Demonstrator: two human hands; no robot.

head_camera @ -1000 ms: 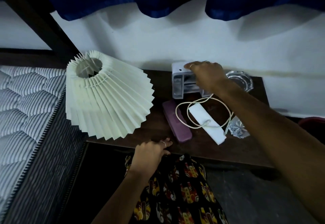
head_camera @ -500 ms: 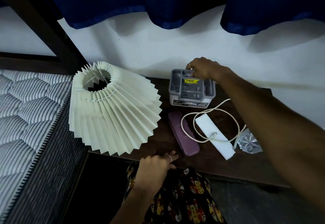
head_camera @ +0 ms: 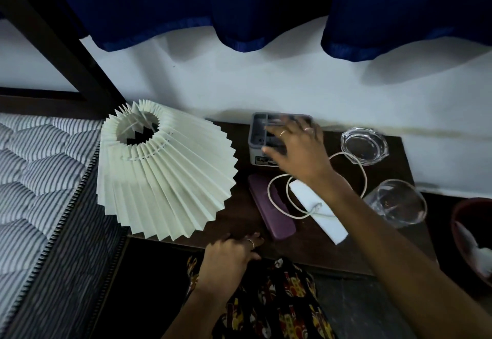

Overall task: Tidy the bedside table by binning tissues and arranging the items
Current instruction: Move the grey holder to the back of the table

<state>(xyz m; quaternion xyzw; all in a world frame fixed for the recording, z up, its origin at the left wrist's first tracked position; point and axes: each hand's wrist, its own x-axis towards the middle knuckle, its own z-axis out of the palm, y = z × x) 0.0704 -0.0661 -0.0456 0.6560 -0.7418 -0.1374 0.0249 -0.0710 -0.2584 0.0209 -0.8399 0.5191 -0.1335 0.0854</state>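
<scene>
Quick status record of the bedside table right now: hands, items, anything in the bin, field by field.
right hand: fingers spread over the grey box at the back of the table; grip not clear
left hand: resting on the table's front edge, holding nothing
lamp: pleated shade, left end
purple case: centre, white cable looped across it
folded white cloth: right of the case
glass ashtray: back right
drinking glass: right edge
bin: beside the table, white tissue inside
</scene>
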